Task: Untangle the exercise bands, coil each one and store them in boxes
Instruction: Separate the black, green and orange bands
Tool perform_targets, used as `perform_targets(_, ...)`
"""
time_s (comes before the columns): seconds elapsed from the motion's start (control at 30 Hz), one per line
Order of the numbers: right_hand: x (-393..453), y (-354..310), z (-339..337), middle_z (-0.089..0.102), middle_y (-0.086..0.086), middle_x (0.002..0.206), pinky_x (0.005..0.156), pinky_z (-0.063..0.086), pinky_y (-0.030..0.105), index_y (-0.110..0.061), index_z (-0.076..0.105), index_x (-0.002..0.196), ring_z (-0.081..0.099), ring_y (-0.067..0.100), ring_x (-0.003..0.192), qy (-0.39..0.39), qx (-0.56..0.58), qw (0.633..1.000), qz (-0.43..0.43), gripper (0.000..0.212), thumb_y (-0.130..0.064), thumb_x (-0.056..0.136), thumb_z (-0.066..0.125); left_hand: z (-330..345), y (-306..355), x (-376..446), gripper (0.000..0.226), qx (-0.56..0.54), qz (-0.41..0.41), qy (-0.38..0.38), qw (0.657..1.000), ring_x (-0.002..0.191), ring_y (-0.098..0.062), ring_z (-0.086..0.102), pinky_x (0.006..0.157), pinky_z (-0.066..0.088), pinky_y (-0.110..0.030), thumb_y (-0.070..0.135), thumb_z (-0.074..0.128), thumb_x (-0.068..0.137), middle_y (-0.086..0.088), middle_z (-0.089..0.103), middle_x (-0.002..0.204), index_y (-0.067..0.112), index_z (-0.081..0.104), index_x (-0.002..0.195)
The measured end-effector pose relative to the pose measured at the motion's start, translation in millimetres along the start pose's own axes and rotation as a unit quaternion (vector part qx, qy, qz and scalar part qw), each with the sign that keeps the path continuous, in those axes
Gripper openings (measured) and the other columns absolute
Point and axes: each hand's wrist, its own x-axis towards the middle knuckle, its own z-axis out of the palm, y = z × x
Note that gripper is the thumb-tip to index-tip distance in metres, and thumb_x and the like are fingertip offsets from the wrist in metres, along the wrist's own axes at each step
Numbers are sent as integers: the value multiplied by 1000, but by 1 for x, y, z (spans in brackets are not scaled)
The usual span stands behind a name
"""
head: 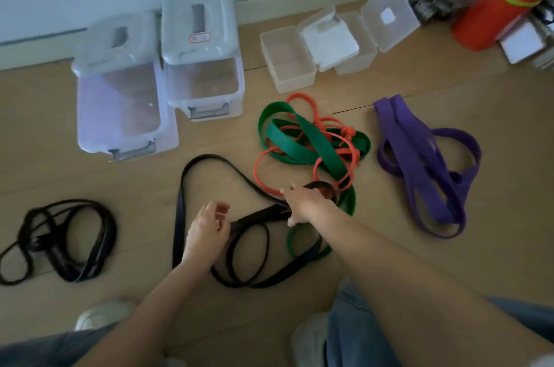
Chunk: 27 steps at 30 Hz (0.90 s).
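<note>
At frame centre I see my right hand (305,202) gripping the black band (183,205), my left hand (207,232) pinching it too.

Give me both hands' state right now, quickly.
Left hand: closed on the black band.
Right hand: gripping the same black band beside the green band.

Both forearms bare, reaching forward and down. Left hand (207,229) near the middle, palm turned inward, fingers curled and pinched together. Right hand (305,205) stretched farther ahead, back upward, fingers closed in a grasp, forearm running diagonally from the lower right.
</note>
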Motion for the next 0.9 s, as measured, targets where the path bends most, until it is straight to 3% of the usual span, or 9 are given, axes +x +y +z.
perform_targets(0.07,1,-9,12,29,14,149,83,41,37,-8,42,133,45,32,124,12,-27,999,39,48,-10,88,60,-4,-12,0,21,-15,3,-15,1000,90,-19,57,78,48,-34,0,54,84,-5,59,104,9,56,104)
perform_targets(0.17,-8,-18,14,58,9,118,73,38,33,-9,57,113,55,29,107,49,-39,995,80,23,-10,89,56,-6,-10,0,29,-24,28,-65,997,99,-15,55,80,45,-26,5,55,86,-3,54,115,11,51,115)
perform_targets(0.27,-28,-33,-10,61,10,104,69,39,32,-9,59,101,57,28,93,8,-40,997,69,19,-21,86,61,-13,3,1,63,-17,88,-154,984,128,-19,39,100,38,-30,17,66,83,-3,40,139,16,34,137)
perform_targets(0.37,-62,-58,-56,60,14,93,61,37,30,-6,58,82,60,29,82,92,-66,993,-29,19,-25,84,63,-29,30,0,102,-9,166,-193,967,142,-18,9,115,16,-38,34,78,69,4,19,153,25,13,147)
perform_targets(0.43,-94,-73,-88,59,14,89,58,41,26,-6,56,69,65,21,72,157,-18,983,-98,28,-28,84,65,-45,50,1,98,-85,172,-150,970,134,-13,29,110,25,-32,44,79,59,4,39,141,20,31,140)
perform_targets(0.5,-127,-86,-114,61,10,90,57,47,18,-4,62,72,64,9,61,214,97,962,-139,26,-27,86,65,-63,60,4,67,-148,149,-138,968,105,-9,52,98,39,-31,40,81,61,5,60,112,14,53,116)
perform_targets(0.63,-168,-125,-144,50,8,101,78,55,21,7,64,95,62,12,79,321,351,848,-236,16,-6,87,62,-82,45,-17,25,-297,45,-269,915,92,-13,61,84,51,-25,10,71,79,-2,66,96,11,59,101)
perform_targets(0.8,-163,-182,-161,60,15,100,87,55,32,9,59,110,64,16,87,313,600,667,-313,21,3,90,53,-118,27,-33,31,-437,8,-165,884,61,-16,61,58,54,-28,16,70,79,0,63,67,10,52,104)
perform_targets(0.9,-140,-220,-159,62,15,99,93,51,37,10,57,113,62,20,92,261,672,618,-316,23,3,91,52,-151,2,-27,40,-494,-81,-42,865,46,-8,49,51,50,-26,15,72,79,5,53,63,23,47,109)
